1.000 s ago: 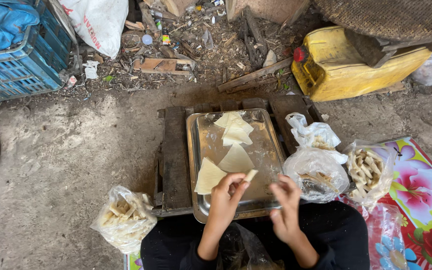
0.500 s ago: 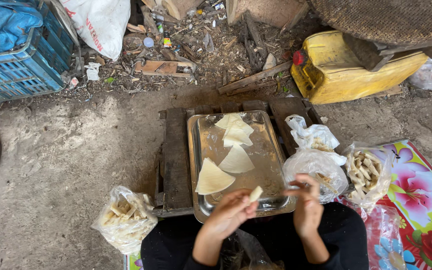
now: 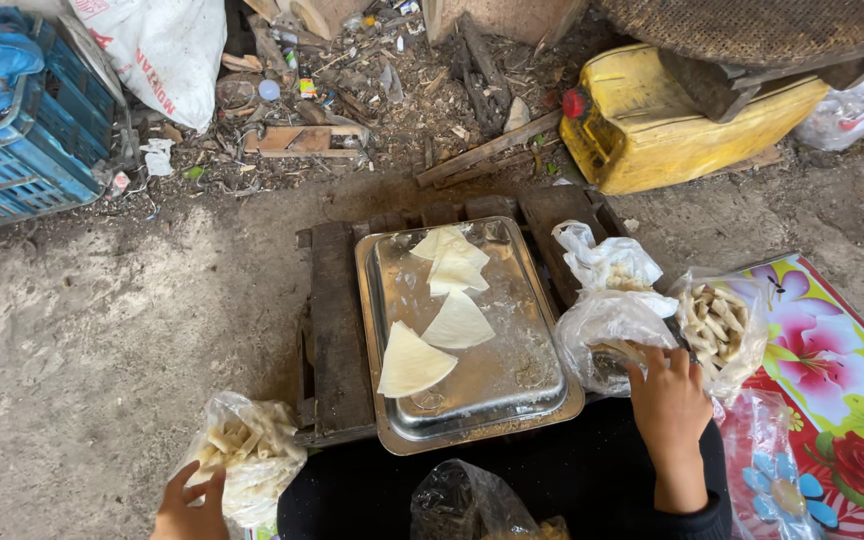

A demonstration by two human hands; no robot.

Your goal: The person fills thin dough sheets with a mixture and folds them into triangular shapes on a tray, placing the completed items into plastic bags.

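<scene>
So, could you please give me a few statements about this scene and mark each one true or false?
1. Triangular wrappers lie on the metal tray. True.
2. The left hand rests on the tray. False: it is at the bag of rolls, left of the tray.
3. The right hand reaches into a clear plastic bag. True.
4. The yellow jerrycan stands upright. False: it lies on its side.
5. The tray sits on bare ground. False: it sits on dark wooden boards.
</scene>
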